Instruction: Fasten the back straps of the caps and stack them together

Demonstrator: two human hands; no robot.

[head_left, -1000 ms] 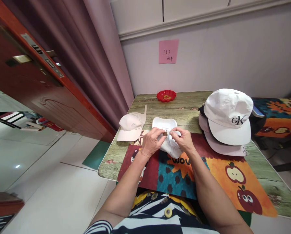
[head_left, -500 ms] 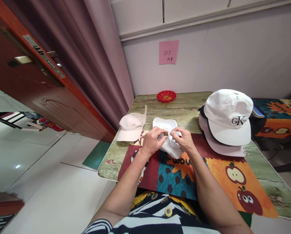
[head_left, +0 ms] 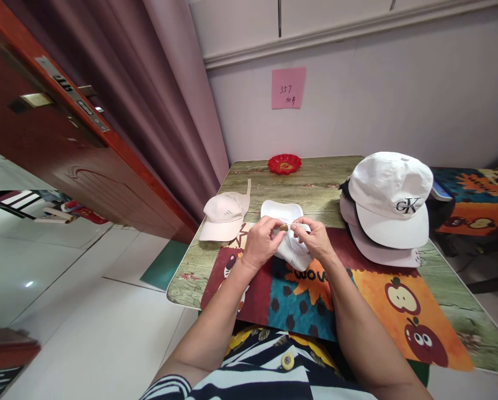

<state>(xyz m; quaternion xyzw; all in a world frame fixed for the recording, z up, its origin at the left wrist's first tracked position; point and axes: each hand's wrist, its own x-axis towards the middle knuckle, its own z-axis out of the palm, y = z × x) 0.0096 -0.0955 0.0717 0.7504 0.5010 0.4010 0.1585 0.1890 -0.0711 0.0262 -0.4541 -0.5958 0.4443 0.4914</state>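
A white baseball cap (head_left: 294, 256) lies on the colourful mat in front of me, its brim pointing to the back of the table. Above it, my left hand (head_left: 262, 239) pinches a small brass-coloured buckle (head_left: 283, 227) at the cap's back. My right hand (head_left: 314, 239) grips the white strap (head_left: 302, 226) close to that buckle, thumb and fingers pressed together. Whether the strap passes through the buckle is too small to tell. To the left sits a pale pink cap (head_left: 224, 214) with its strap end sticking up loose.
At the right stands a stack of caps, topped by a white cap (head_left: 393, 200) with black letters. A red scalloped dish (head_left: 284, 164) rests near the table's back edge (head_left: 328, 158). The open wooden door (head_left: 107, 183) and a purple curtain (head_left: 169, 83) are at the left.
Both hands keep their hold on the buckle and strap, with only a slight shift of the fingers. The caps stay in place.
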